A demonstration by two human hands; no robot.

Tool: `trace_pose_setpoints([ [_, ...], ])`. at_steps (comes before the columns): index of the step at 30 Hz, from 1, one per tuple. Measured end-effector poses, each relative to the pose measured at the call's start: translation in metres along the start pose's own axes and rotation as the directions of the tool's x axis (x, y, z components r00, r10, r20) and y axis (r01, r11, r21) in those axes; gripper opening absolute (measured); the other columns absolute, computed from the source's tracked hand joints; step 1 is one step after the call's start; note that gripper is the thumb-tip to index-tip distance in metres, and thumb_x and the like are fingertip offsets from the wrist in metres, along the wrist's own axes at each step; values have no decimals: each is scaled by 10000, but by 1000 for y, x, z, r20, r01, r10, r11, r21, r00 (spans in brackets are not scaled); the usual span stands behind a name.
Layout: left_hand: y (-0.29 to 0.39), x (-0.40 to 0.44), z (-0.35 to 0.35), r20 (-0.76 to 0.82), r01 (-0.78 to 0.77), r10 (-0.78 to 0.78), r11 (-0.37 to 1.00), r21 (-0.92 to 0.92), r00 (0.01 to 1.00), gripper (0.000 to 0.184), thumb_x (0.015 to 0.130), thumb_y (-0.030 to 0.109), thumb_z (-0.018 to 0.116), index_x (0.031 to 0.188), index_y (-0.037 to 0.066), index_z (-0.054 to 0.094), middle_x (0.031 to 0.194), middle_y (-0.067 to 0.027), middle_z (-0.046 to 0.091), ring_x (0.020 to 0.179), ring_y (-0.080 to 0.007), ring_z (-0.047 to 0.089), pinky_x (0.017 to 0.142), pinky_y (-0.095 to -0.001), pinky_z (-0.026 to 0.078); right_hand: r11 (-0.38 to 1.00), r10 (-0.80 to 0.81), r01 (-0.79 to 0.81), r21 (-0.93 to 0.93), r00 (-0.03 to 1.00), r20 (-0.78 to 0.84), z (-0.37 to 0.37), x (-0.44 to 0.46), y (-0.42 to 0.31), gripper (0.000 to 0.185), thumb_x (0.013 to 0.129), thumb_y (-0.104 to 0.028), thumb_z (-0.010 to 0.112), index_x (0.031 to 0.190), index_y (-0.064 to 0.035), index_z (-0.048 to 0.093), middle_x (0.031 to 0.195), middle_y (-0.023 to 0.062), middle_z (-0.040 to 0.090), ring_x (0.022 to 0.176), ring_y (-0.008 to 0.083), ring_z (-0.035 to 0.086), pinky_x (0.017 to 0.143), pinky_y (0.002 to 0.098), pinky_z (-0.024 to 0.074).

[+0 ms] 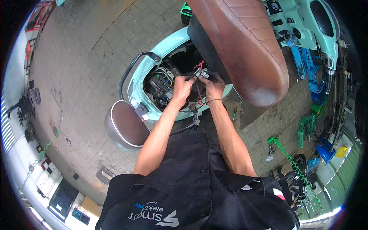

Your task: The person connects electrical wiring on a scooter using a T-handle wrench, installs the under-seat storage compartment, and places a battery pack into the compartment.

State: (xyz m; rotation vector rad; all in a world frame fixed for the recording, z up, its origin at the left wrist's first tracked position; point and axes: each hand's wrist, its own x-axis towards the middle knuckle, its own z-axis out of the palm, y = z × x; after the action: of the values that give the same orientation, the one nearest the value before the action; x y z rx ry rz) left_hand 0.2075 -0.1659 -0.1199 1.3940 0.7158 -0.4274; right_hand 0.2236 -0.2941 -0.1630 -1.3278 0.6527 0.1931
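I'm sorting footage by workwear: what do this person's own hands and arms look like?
The left hand and right hand are ungloved. A thin band circles the right wrist. The black shirt leaves both forearms bare and carries a white logo.

Off to my right, a bright green coiled plastic hose (290, 159) trails over the grey block-paved floor (88, 84), near a green plastic crate (305, 128); beyond it I see a bright yellow plastic bin (341, 152). Far to my left are a red metal frame (38, 17) and, lower, a dark rectangular panel (65, 198).
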Motion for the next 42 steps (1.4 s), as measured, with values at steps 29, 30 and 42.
trace_pose_setpoints([
  [29,10,0,15,-21,-27,25,992,-120,999,105,851,87,680,787,7,663,630,32,536,508,-60,405,471,-286,262,797,-70,145,-586,986,150,-16,-10,-55,259,741,-65,764,967,56,731,863,124,736,753,159,694,705,268,545],
  [30,12,-1,15,-19,-51,49,992,-114,999,106,851,90,680,794,1,671,641,30,546,523,-59,410,477,-283,269,798,-70,145,-585,986,149,-16,-10,-55,259,741,-65,764,967,56,731,863,124,736,753,159,694,705,268,545],
  [42,12,-2,18,-61,-66,65,998,-18,996,164,845,95,677,874,-66,685,709,-25,614,591,-101,493,539,-294,387,787,-27,113,-607,988,149,-18,-8,-61,243,719,-80,792,923,41,742,850,115,739,765,162,698,741,278,551],
])
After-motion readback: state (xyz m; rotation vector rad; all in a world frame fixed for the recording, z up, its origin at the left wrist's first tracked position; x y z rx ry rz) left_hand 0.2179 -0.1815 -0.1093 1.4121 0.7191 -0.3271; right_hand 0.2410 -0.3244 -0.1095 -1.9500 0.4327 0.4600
